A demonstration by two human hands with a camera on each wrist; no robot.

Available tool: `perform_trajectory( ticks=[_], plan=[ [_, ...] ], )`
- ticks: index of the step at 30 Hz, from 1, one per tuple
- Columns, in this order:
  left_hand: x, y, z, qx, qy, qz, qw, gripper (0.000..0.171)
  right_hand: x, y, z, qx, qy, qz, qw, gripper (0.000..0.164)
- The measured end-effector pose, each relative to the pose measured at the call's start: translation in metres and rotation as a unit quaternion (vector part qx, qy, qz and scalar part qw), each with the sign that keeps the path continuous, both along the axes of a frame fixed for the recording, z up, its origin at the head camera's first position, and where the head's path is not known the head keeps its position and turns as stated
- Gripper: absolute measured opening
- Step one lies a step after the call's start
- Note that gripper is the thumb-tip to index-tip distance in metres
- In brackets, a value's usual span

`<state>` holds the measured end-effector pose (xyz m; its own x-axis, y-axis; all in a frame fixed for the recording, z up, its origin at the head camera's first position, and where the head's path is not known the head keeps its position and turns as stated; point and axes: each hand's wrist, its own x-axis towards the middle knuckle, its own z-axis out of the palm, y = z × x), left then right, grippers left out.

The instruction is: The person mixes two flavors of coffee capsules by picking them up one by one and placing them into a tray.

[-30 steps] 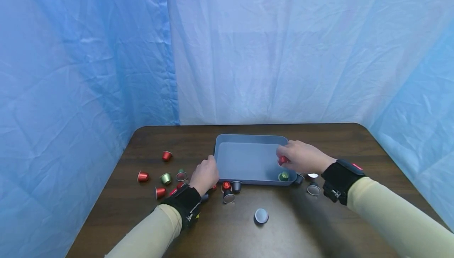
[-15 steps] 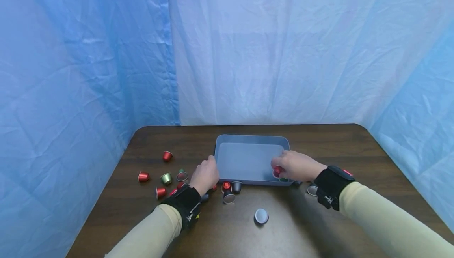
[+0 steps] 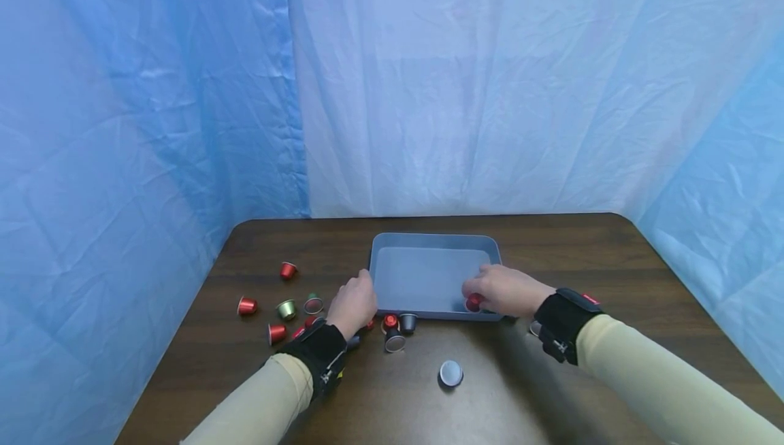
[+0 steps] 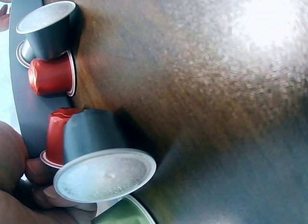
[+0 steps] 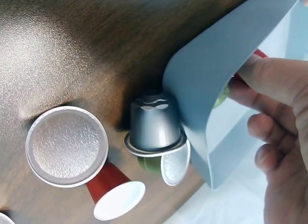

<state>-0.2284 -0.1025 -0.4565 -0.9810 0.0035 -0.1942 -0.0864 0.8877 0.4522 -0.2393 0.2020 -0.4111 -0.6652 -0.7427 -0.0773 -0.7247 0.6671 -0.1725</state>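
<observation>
Right hand (image 3: 510, 291) was extended over the near right part of the blue-grey tray (image 3: 422, 271), back of the hand up, grip narrow, pinching a red coffee capsule (image 3: 474, 303) inside the walls; contact with the tray floor could not be told. Left hand (image 3: 353, 304) lay at the near left corner, back up; its grip was unclear.

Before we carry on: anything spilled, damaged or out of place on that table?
Nothing visibly spilled or damaged. What looks untidy: capsules lie scattered outside the tray, and in the head view the leftmost red one lies on its side on the table.
</observation>
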Motion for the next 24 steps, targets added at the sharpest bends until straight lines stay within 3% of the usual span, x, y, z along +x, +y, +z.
perform_trajectory(
  ticks=[19,24],
  plan=[
    [0.0005,0.0008,-0.0008,0.003,0.002,0.006,1.0,0.04,-0.0019,-0.0025,-0.0056,0.011,0.029,0.032,0.999,0.021],
    [0.0001,0.0008,-0.0018,0.003,0.002,0.007,1.0,0.041,-0.0011,-0.0004,-0.002,0.024,0.043,0.019,0.999,0.026]
  ],
)
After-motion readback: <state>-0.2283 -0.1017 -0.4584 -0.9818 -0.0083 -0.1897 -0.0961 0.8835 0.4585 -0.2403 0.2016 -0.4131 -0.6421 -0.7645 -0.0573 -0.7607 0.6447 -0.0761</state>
